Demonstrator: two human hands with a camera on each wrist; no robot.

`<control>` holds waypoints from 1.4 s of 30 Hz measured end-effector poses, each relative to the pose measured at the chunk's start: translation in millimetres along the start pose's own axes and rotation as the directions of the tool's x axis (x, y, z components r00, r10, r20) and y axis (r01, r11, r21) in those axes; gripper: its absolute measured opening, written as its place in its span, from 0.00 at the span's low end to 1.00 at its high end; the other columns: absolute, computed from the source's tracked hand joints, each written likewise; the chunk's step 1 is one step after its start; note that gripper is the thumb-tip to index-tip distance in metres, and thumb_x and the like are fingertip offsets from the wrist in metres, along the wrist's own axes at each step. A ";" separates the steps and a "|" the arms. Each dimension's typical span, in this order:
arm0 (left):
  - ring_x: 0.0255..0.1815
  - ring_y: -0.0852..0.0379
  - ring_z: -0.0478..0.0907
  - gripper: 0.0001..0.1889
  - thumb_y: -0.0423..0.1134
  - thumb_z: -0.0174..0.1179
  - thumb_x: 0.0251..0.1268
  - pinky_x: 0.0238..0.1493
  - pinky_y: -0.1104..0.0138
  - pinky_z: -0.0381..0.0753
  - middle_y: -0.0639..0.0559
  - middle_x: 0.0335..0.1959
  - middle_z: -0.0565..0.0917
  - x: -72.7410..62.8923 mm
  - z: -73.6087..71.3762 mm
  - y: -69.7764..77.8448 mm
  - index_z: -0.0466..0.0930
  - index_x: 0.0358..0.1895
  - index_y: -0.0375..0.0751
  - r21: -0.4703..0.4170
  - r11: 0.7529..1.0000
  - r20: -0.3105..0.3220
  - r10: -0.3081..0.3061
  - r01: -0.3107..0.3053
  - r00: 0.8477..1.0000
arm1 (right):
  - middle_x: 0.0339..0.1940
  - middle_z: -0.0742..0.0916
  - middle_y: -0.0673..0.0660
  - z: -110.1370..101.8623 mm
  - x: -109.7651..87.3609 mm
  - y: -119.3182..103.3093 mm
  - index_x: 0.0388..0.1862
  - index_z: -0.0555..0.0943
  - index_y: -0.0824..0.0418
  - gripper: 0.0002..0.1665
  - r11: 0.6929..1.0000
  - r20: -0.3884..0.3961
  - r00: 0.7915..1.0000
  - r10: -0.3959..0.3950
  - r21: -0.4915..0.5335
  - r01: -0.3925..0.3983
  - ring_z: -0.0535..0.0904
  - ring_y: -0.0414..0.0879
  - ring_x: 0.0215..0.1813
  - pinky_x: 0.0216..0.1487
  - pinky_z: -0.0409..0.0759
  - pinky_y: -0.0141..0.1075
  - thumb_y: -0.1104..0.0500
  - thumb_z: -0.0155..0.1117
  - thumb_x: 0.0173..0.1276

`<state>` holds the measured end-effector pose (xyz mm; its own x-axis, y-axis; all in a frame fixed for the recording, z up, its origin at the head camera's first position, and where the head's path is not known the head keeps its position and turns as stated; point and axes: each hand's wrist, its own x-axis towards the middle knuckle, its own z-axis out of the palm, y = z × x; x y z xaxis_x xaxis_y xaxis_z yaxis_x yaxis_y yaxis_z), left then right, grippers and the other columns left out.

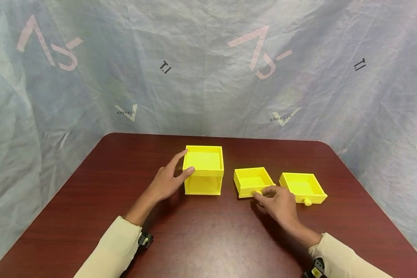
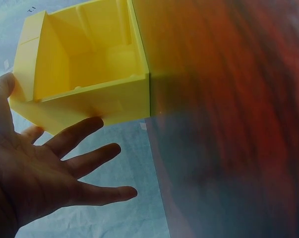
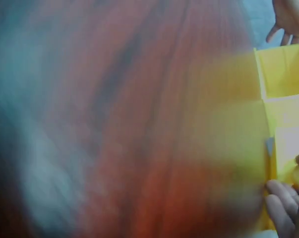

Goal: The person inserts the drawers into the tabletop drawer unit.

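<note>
A yellow box-shaped cabinet [image 1: 203, 183] with a shallow recessed top and an open front stands mid-table; its hollow inside shows in the left wrist view. My left hand [image 1: 166, 181] touches its upper left side, thumb at the front edge and index finger farther back. The other fingers [image 2: 97, 161] are spread straight beside the cabinet. Right of it lies a yellow drawer [image 1: 253, 180], slightly angled, and my right hand [image 1: 279, 204] pinches its round front knob [image 1: 258, 192]. In the right wrist view that hand is partly cut off at the edge.
A second yellow drawer [image 1: 303, 185] with a round knob [image 1: 307, 202] sits at the right, close beyond the right hand. Everything rests on a dark red-brown wooden table [image 1: 208, 231]. A grey printed cloth [image 1: 201, 69] hangs behind the table's far edge.
</note>
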<state>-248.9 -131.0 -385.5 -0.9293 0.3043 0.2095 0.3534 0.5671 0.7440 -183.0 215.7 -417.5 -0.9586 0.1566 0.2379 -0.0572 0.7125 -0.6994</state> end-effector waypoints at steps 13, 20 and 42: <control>0.65 0.42 0.74 0.39 0.66 0.54 0.69 0.61 0.39 0.71 0.44 0.74 0.67 1.2 0.0 0.5 0.50 0.79 0.65 -0.006 1.000 0.001 0.005 -0.005 1.000 | 0.25 0.90 0.57 12.9 0.6 6.8 0.34 0.88 0.66 0.21 0.917 0.013 0.964 0.264 0.306 -0.256 0.87 0.43 0.25 0.27 0.81 0.30 0.49 0.81 0.54; 0.66 0.44 0.74 0.39 0.67 0.54 0.68 0.61 0.41 0.71 0.45 0.74 0.67 1.5 -0.3 1.0 0.50 0.79 0.68 -0.018 1.000 0.004 -0.011 0.011 1.000 | 0.28 0.90 0.57 14.3 -0.4 9.2 0.36 0.88 0.69 0.22 0.888 -0.011 0.964 0.266 0.391 -0.241 0.87 0.44 0.27 0.30 0.84 0.32 0.51 0.81 0.55; 0.67 0.46 0.73 0.39 0.67 0.54 0.68 0.61 0.42 0.72 0.48 0.74 0.66 1.8 0.3 -2.3 0.50 0.79 0.70 -0.033 0.999 0.011 -0.017 0.018 1.000 | 0.30 0.90 0.57 12.2 -6.9 7.5 0.38 0.88 0.70 0.23 0.880 -0.013 0.960 0.279 0.405 -0.250 0.88 0.43 0.28 0.31 0.83 0.31 0.51 0.81 0.55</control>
<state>-251.3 -131.6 -387.1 -0.9339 0.3032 0.1894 0.3333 0.5468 0.7680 -180.2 211.6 -432.5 -0.9327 0.3581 0.0421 0.0764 0.3105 -0.9475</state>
